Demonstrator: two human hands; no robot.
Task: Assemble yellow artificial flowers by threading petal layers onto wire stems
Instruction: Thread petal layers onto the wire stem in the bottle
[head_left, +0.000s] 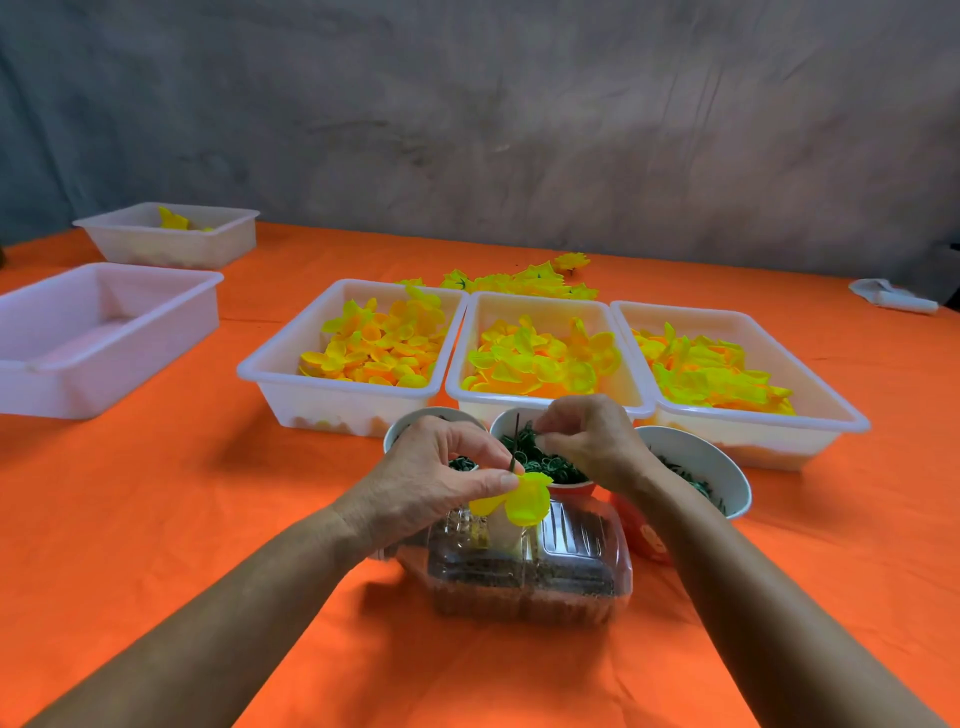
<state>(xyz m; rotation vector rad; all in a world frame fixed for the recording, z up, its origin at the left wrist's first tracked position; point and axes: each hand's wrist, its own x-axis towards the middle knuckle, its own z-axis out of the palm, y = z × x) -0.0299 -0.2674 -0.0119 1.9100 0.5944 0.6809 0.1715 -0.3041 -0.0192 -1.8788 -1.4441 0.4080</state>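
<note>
Head view: the left hand (436, 467) pinches a bright yellow petal layer (522, 498) between thumb and fingers, its cupped, glossy petals threaded on a thin dark wire stem (515, 441) that stands upright above a clear plastic box (524, 566) near the tabletop's (156, 519) front edge. The right hand (587, 441), fingers curled, pinches something small over a cup of green rings (545, 460).

No legible text, labels or numbers anywhere.

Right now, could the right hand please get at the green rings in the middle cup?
Probably yes: the right hand hovers over the middle cup, whose green rings lie uncovered beneath it.
</note>
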